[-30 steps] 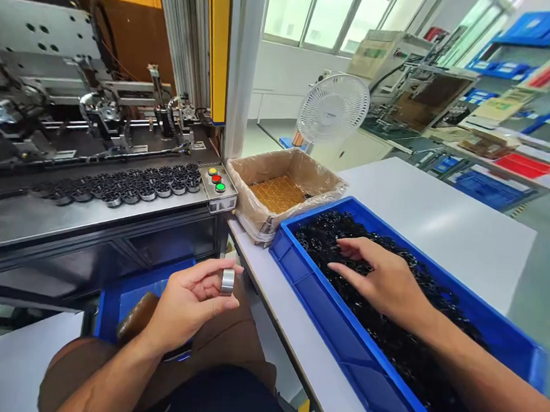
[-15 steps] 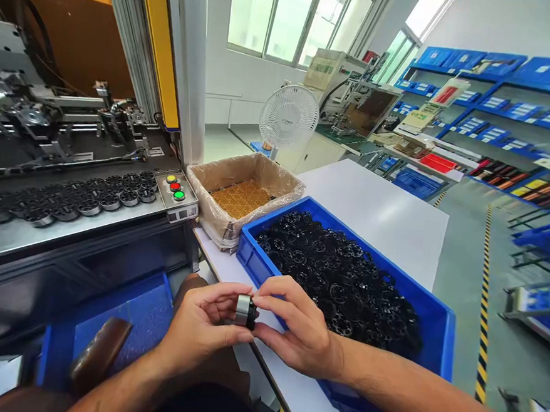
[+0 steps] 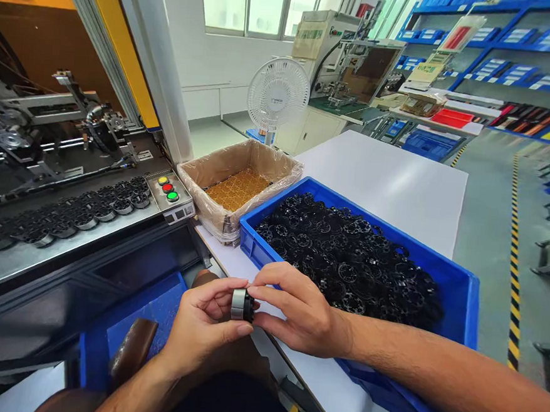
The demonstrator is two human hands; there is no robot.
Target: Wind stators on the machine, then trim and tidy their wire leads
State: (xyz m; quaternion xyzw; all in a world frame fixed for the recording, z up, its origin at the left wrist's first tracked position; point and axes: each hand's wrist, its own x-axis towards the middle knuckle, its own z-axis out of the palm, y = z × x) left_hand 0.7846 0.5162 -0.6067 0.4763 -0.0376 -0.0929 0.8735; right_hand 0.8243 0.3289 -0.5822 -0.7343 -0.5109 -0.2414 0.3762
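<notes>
Between my two hands is a small round part, a silver metal ring with a black plastic piece (image 3: 238,304) set against its right side. My left hand (image 3: 204,317) curls around the metal side, thumb below and fingers above. On the black side, the fingertips and thumb of my right hand (image 3: 293,311) pinch the part. Just beyond my right hand stands a blue bin (image 3: 469,307) heaped with black round plastic pieces (image 3: 347,255). Several similar black-and-silver parts (image 3: 86,218) stand in rows on the machine ledge at left.
A plastic-lined box (image 3: 196,188) with amber-coloured pieces stands behind the bin on the white table (image 3: 390,170). At left is a machine with a button panel (image 3: 169,198). Behind are a white fan (image 3: 277,96) and blue shelving. A blue tray (image 3: 174,299) lies low at left.
The camera view has tilted and shifted. Both hands still hold the same part, which has turned slightly so more of its silver ring faces me.
</notes>
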